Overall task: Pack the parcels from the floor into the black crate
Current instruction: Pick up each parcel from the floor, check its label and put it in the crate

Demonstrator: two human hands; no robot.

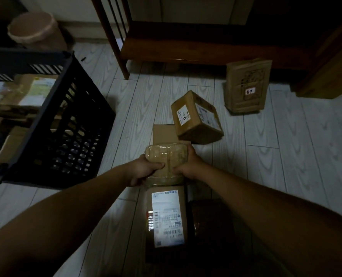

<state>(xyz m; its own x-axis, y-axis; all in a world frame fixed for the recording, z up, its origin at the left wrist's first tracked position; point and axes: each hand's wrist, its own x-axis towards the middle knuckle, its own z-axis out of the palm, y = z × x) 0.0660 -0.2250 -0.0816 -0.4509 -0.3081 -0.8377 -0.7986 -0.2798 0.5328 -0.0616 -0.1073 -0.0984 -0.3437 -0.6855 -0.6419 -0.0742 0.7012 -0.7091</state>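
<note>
A small taped brown parcel (167,156) sits in front of me, held from both sides. My left hand (144,169) grips its left side with the thumb on top, and my right hand (188,164) grips its right side. Under it lies a long cardboard box with a white shipping label (167,216). The black slatted crate (52,126) stands at the left with several parcels (26,90) inside. A flat cardboard piece (164,134) lies just beyond the held parcel. A tilted brown box with labels (196,116) and an upright brown box (246,86) stand on the floor farther right.
The floor is pale wood-grain planks (286,156). A dark wooden bench or cabinet (186,47) runs along the back, with a slanted wooden frame leg (116,47) near it. A round pinkish bin (34,31) stands at the back left. A dark object (210,216) lies beside the labelled box.
</note>
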